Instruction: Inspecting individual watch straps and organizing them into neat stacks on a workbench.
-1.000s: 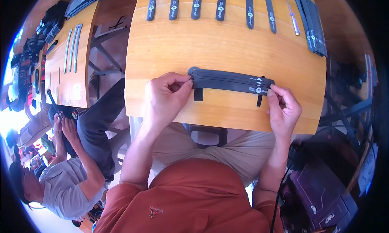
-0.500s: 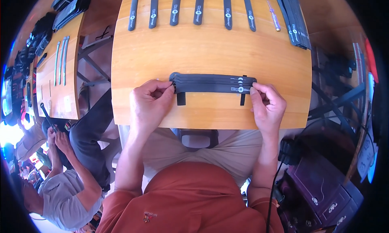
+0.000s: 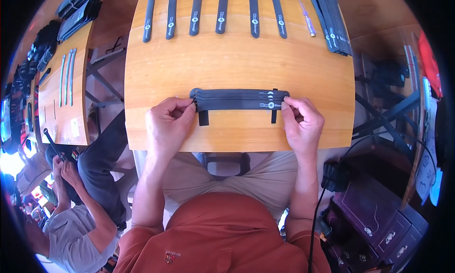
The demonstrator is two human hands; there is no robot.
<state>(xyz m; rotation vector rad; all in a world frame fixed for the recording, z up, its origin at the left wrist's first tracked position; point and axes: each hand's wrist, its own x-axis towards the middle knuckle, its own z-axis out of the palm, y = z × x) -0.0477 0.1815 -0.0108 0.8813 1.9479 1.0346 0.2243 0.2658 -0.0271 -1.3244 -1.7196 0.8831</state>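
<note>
A small stack of dark grey straps lies sideways near the front of the wooden table, its layers slightly fanned so several edges show. The left end of the stack is pinched between the thumb and forefinger of my left hand. On the other end, my right hand grips with thumb and forefinger, its other fingers curled. Under the stack run two short black strips, a wider one near my left hand and a narrower one near my right.
Several single grey straps lie spaced in a row along the table's far side. A purple-handled screwdriver and a strap pile are at the far right. Left, a co-worker's hands hold a dark strap beside another table.
The whole scene has shifted a little to the left in the picture. Both my hands keep their hold on the strap stack, which looks otherwise unchanged.
</note>
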